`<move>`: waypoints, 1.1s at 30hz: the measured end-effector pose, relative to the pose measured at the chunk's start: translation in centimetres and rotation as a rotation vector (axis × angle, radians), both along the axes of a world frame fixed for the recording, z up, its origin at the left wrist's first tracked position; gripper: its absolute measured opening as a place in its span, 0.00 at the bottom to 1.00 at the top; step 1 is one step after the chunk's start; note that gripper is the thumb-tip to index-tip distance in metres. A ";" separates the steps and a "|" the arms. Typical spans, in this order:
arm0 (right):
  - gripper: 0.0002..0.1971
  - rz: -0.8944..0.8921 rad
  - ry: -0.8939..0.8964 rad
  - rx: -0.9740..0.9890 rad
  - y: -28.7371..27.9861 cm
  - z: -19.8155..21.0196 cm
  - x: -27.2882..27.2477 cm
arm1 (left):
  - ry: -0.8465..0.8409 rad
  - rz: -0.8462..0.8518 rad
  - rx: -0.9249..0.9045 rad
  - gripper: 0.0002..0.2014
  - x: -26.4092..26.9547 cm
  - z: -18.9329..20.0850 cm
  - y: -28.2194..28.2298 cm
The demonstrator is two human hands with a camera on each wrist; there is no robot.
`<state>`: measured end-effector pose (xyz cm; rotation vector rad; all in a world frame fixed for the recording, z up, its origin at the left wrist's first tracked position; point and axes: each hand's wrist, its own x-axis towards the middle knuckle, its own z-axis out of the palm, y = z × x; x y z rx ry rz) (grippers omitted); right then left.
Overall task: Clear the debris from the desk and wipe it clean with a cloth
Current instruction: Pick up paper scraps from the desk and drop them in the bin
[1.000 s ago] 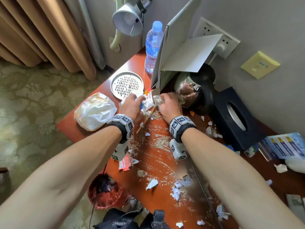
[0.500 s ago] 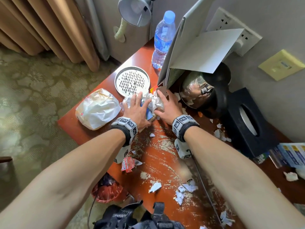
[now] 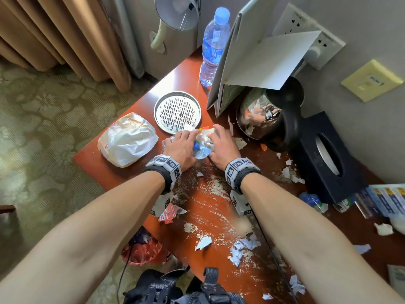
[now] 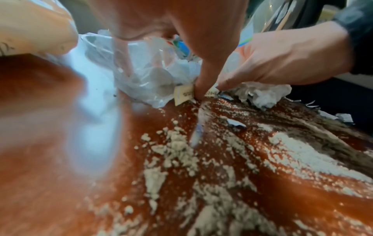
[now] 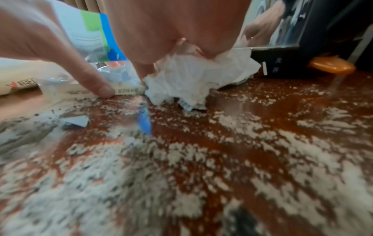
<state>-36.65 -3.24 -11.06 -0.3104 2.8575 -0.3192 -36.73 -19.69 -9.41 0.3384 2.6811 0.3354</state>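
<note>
Two hands meet over one heap of debris (image 3: 200, 142) at the far middle of the surface (image 3: 122, 167), just in front of the perforated metal tray (image 3: 177, 111). Much of the heap is hidden beneath your palms; the wrist views are blurred toward their edges, and print on a paper strip (image 5: 125, 91) cannot be read. Your left hand (image 3: 180, 148) lies on the heap's left side, your right hand (image 3: 221, 145) on its right, thumbs nearly touching at the near edge. Left grip: fingers curled over clear crumpled plastic (image 4: 149, 70). Right grip: fingers curled over a wad of white tissue (image 5: 193, 76). Between the two shows a wrapper with blue and green print (image 5: 95, 35). Pale powder (image 3: 217, 185) streaks the reddish-brown wood nearer you, with torn paper scraps (image 3: 243, 246) scattered farther back. A white bag (image 3: 128, 142) lies left of the heap, a kettle (image 3: 269, 115) to its right.
</note>
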 end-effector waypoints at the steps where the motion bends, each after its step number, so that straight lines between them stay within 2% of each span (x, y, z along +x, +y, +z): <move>1: 0.25 0.010 0.003 -0.007 0.1 -0.1 0.2 | -0.010 0.000 -0.002 0.43 0.0 0.0 0.1; 5: 0.28 0.063 -0.008 -0.092 0.7 -0.3 1.2 | -0.020 -0.026 -0.019 0.38 0.1 0.1 0.2; 10: 0.37 0.074 -0.059 -0.067 1.5 -0.2 1.9 | 0.037 -0.055 -0.002 0.30 0.7 0.0 -0.1; 15: 0.32 0.076 -0.030 -0.035 0.8 -0.2 2.2 | 0.053 -0.082 0.029 0.27 1.3 0.0 -0.6; 21: 0.25 0.037 -0.032 -0.027 0.0 0.2 2.8 | 0.053 -0.102 0.013 0.19 1.1 -0.4 -1.1; 29: 0.24 0.027 -0.033 -0.032 -0.2 1.5 2.8 | 0.008 -0.069 0.090 0.16 1.1 -0.1 -0.5; 33: 0.22 0.010 -0.029 -0.048 0.1 2.4 2.7 | 0.068 -0.021 0.150 0.13 1.1 0.0 0.2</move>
